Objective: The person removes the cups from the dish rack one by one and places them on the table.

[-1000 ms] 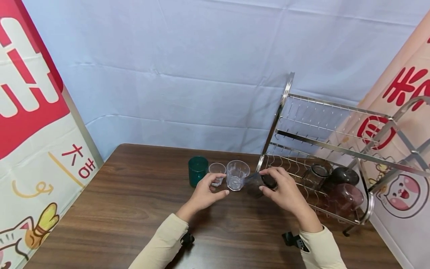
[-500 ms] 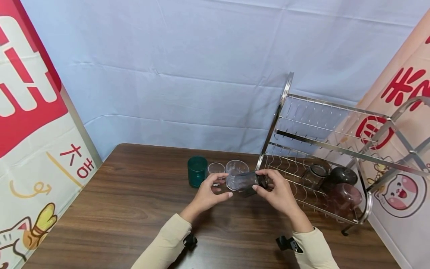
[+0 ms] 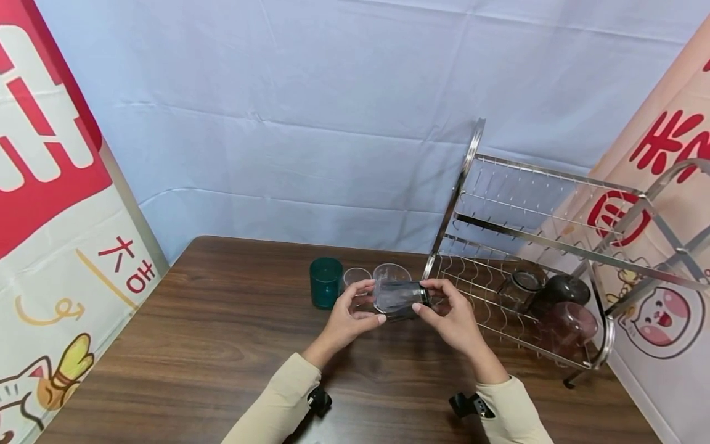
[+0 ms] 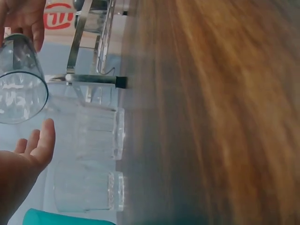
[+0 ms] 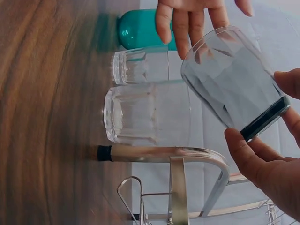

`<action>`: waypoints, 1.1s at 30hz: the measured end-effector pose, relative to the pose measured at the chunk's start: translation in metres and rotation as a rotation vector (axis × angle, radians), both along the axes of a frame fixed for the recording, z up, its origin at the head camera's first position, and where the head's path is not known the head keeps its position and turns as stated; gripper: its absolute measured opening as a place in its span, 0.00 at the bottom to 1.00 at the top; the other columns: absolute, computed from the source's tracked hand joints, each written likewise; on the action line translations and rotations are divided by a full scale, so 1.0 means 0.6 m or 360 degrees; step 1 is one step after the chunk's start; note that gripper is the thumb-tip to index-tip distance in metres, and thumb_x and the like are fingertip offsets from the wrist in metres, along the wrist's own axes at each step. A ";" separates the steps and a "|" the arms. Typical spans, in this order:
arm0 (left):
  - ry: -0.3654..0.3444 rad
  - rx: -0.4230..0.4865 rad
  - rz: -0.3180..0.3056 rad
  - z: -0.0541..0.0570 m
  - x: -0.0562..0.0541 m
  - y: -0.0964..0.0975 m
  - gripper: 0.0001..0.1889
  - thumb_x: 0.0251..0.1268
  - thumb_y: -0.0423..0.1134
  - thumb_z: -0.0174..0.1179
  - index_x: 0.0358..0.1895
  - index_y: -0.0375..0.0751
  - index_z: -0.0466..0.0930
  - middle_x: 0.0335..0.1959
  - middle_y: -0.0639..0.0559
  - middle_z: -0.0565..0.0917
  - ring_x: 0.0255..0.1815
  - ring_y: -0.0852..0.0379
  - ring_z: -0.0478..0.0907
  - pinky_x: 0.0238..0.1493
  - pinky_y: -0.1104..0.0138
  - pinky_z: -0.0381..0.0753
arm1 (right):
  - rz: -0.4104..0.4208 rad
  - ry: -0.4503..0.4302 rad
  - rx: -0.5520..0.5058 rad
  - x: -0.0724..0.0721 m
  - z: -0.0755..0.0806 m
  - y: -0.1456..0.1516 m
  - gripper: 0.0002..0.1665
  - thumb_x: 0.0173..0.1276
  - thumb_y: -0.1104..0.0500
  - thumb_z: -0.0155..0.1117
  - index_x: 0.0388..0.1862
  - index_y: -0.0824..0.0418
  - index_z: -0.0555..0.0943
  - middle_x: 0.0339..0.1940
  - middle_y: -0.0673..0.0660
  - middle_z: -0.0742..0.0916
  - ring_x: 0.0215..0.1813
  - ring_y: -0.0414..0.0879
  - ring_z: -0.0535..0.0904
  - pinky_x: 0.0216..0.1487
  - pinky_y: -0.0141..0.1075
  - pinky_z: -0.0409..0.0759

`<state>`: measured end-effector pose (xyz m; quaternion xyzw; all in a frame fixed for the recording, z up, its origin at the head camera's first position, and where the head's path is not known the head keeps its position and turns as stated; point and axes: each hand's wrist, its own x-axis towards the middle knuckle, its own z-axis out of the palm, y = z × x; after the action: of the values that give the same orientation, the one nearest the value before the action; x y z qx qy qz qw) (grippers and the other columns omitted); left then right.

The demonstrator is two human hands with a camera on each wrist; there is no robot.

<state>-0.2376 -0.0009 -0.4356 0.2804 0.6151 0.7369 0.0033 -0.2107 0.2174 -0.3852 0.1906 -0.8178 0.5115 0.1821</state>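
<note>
A smoky grey drinking glass (image 3: 400, 297) is held on its side above the table, mouth toward the left. My right hand (image 3: 452, 314) grips it around the thick dark base (image 5: 265, 118). Close to the rim, my left hand (image 3: 348, 316) has its fingers spread; the left wrist view shows a gap between these fingers (image 4: 46, 140) and the rim. Behind the hands stand a teal glass (image 3: 325, 283), a small clear glass (image 5: 140, 65) and a larger clear faceted glass (image 5: 147, 112), in a row. The held glass partly covers the larger one in the head view.
A metal two-tier dish rack (image 3: 521, 229) stands to the right. On its lower tier sit a clear-grey glass (image 3: 521, 290), a black rounded cup (image 3: 567, 290) and a pinkish glass (image 3: 571, 327). The brown wooden table (image 3: 222, 345) backs onto a pale cloth (image 3: 277, 154).
My right hand has lifted the grey glass, tipped it onto its side and brought it left. My left hand has moved slightly right, toward its rim.
</note>
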 end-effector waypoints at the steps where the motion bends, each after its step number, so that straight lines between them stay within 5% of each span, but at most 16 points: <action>1: -0.0008 0.0022 -0.0014 0.001 0.000 0.001 0.33 0.52 0.26 0.64 0.63 0.29 0.62 0.60 0.26 0.62 0.57 0.27 0.63 0.50 0.41 0.68 | 0.0016 -0.0004 -0.0027 0.003 0.004 -0.004 0.23 0.51 0.75 0.68 0.48 0.73 0.75 0.42 0.66 0.81 0.42 0.56 0.77 0.33 0.34 0.79; 14: 0.0012 0.0110 0.0052 0.007 0.005 0.011 0.35 0.50 0.25 0.64 0.63 0.25 0.61 0.59 0.32 0.65 0.54 0.32 0.64 0.47 0.50 0.75 | 0.0095 -0.0147 -0.0275 0.007 0.000 -0.023 0.22 0.54 0.77 0.63 0.49 0.78 0.71 0.48 0.69 0.76 0.47 0.53 0.74 0.40 0.33 0.78; 25: 0.0026 0.0131 0.0079 0.008 0.003 0.011 0.32 0.50 0.24 0.63 0.61 0.26 0.63 0.57 0.33 0.66 0.52 0.31 0.66 0.46 0.42 0.71 | 0.0146 -0.0184 -0.0362 0.004 -0.008 -0.029 0.22 0.55 0.77 0.62 0.50 0.76 0.70 0.48 0.68 0.76 0.46 0.53 0.74 0.40 0.31 0.77; 33: 0.0062 0.0071 0.0084 0.017 0.010 -0.001 0.32 0.49 0.25 0.65 0.60 0.28 0.65 0.53 0.34 0.69 0.49 0.36 0.68 0.42 0.48 0.76 | 0.0259 -0.0139 -0.0162 -0.004 -0.032 -0.013 0.35 0.59 0.72 0.63 0.64 0.67 0.61 0.58 0.65 0.72 0.56 0.56 0.69 0.47 0.38 0.75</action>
<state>-0.2319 -0.0014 -0.4255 0.2784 0.6057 0.7446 -0.0345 -0.2132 0.2097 -0.4045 0.2244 -0.7798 0.5733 0.1136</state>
